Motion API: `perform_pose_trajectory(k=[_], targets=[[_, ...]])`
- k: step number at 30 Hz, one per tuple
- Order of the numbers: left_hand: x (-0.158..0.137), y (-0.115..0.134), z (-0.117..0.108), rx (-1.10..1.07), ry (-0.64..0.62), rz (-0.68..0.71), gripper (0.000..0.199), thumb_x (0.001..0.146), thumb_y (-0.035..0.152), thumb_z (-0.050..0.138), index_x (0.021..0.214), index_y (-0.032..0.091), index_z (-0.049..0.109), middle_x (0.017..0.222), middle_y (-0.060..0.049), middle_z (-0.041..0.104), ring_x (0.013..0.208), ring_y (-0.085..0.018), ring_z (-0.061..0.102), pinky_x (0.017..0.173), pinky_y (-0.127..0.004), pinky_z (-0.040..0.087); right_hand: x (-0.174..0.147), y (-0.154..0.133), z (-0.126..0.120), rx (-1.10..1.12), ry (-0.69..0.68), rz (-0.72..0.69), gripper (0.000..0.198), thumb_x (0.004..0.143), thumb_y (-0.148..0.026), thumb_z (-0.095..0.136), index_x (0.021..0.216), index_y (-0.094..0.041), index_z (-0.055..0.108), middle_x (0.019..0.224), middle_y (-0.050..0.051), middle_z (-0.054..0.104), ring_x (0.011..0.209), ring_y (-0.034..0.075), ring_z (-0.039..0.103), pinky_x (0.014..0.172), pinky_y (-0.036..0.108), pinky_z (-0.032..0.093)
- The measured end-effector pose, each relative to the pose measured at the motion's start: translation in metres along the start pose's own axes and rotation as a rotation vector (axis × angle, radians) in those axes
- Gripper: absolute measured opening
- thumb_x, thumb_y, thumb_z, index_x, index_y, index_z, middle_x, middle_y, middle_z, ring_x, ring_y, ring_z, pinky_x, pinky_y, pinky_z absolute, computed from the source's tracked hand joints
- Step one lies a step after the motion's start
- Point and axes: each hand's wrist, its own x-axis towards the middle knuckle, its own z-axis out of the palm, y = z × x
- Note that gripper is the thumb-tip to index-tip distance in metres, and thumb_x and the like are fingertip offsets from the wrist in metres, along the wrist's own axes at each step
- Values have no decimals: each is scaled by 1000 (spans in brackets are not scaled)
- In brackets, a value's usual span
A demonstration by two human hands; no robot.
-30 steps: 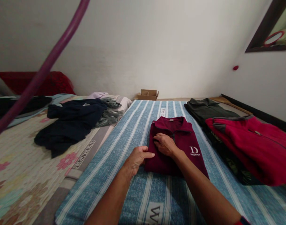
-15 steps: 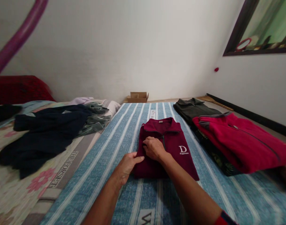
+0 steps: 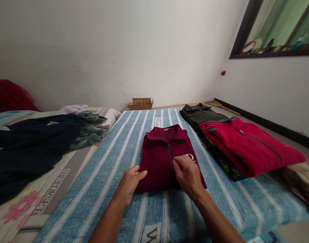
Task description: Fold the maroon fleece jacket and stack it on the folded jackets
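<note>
Left hand (image 3: 130, 182) fingers flat, right hand (image 3: 187, 175) fingers loosely curled, on folded maroon fleece jacket (image 3: 159, 157); striped woven mat (image 3: 114, 189).

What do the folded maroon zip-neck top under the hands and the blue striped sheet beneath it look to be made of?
The folded maroon zip-neck top looks like soft matte fleece or thick knit, going by its dull, fuzzy surface and rounded folds. The blue striped sheet appears to be thin woven cotton-like cloth, flat and unshiny; the exact fibre cannot be told.
</note>
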Motion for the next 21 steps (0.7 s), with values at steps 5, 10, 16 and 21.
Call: perform_pose_trajectory(k=[5,10,16,21], targets=[[0,-9,-1,32,55,26,31,58,35,73,79,16,59,76,-4,69,71,-19,65,71,-29,49,-25,82,-35,157,179,482,27,74,-42,56,84,-19,66,76,5,67,72,21,61,69,32,46],[1,-16,-2,133,130,84,32,62,41,69,80,17,57,66,0,66,66,-18,64,66,-28,48,-31,100,-33,651,69,744,36,63,-46,65,82,-15,64,56,-1,59,46,12,51,43,23,37],[2,-24,-3,373,335,170,31,66,36,65,90,18,57,69,-1,66,74,-22,65,69,-29,47,-18,70,-38,724,-56,837,28,59,-43,67,65,-15,63,50,-2,55,41,10,44,38,21,27],[2,-24,1,648,486,273,21,71,31,60,91,22,59,59,1,60,73,-22,64,71,-28,43,-11,66,-42,721,-154,903,28,58,-40,69,55,-15,57,41,-4,47,36,7,36,37,20,20]])
